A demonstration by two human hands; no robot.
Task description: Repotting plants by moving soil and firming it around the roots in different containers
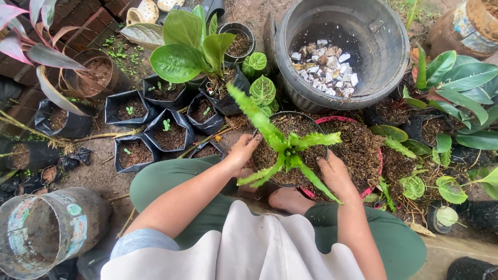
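Fern pot (290, 148): a round black pot packed with coarse brown potting mix, sitting on the ground between my knees, just in front of me.
Fern (288, 150): a young plant with long wavy green fronds, standing in the middle of the pot, fronds fanning out over the rim.
Left hand (243, 153): my fingers are curled loosely against the pot's left rim, pressing on the mix at the edge; it grips nothing.
Right hand (334, 173): laid palm-down on the mix at the right rim, fingers together, flat and empty.
Step in hand: I judge I am firming the mix around the fern's base from both sides.
Next move: it calls for even, gentle pressure near the crown, without bending the fronds.
Red basin (374, 139): lies under and to the right of the pot, heaped with the same brown mix.
Grow bags (168, 132): small black bags of soil with tiny seedlings, grouped to my left.
Big grey tub (337, 46): beyond the pot, holding pale broken chunks.
Broad-leaved plants (187, 46): stand behind the bags, and more at my right.
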